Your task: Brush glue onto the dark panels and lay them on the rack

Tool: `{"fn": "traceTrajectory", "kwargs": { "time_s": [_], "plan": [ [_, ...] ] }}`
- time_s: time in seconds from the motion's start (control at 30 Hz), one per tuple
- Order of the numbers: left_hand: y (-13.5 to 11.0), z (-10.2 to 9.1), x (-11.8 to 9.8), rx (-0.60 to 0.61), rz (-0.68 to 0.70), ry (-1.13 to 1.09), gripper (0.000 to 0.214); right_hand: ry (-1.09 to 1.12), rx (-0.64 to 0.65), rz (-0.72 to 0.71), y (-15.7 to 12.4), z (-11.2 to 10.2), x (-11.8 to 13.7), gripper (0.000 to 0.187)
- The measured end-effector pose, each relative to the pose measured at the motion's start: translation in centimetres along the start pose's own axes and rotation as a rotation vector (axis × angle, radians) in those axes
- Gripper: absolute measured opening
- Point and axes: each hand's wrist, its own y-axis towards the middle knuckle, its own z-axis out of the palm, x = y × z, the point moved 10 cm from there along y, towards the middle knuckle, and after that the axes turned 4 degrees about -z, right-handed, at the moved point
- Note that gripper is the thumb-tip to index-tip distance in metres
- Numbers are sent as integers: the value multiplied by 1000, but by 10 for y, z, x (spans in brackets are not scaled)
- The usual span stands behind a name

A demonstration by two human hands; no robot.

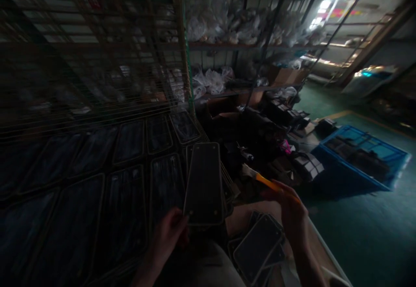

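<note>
My left hand [170, 230] pinches the near left corner of a dark rectangular panel [204, 183] with rounded corners, a pale rim and small dots near its corners. In my right hand [289, 204] is a paintbrush [268, 182] with an orange-yellow handle; its pale bristles point left, apart from the panel. Rows of similar panels [125, 204] lie to the left, many with streaky, shiny faces. Below my right hand, several more dark panels [258, 248] are piled loosely in a cardboard box [238, 220]. The scene is dim and partly blurred.
A wire mesh rack [186, 62] stands behind the rows. Shelves hold clear plastic bags [212, 81] and a cardboard carton [287, 75]. To the right, a blue crate [349, 172] with dark items sits on the green floor [373, 226]. White-topped boxes [307, 166] are beside it.
</note>
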Motion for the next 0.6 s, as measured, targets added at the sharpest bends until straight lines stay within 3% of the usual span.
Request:
{"fn": "traceTrajectory", "kwargs": {
  "time_s": [0.1,0.23,0.33,0.43,0.6],
  "plan": [
    [2,1,0,27,26,13,44,-31,260,-163,26,77,56,37],
    [3,3,-2,58,58,1,41,-181,490,-364,49,148,88,29],
    [3,3,0,59,53,-15,40,-324,554,-489,65,175,95,27],
    [3,4,-2,75,69,-33,39,-419,569,-590,77,189,100,26],
    [1,2,-3,75,79,-36,36,-482,594,-602,84,201,92,25]
  ]
}}
